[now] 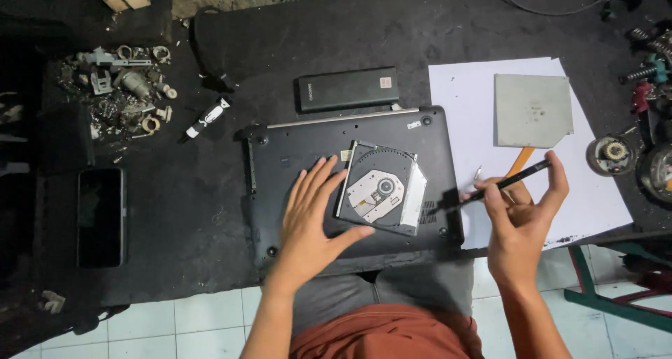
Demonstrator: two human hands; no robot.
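Observation:
A black laptop (294, 149) lies bottom up on the dark table. On its right half rests an opened optical drive (381, 189) with a silver disc hub. My left hand (313, 219) lies flat on the laptop base, fingers spread, just left of the drive. My right hand (521, 215) grips a thin black screwdriver (511, 182) whose tip points left toward the drive's right edge. An orange pry tool (520, 161) sits behind that hand.
A black battery bar (348, 88) lies behind the laptop. White paper (462, 100) carries a grey metal drive cover (532, 109). A dark phone (100, 216) lies left, small metal parts (124, 93) far left, a small tube (207, 118), and mechanical parts (644, 149) at the right edge.

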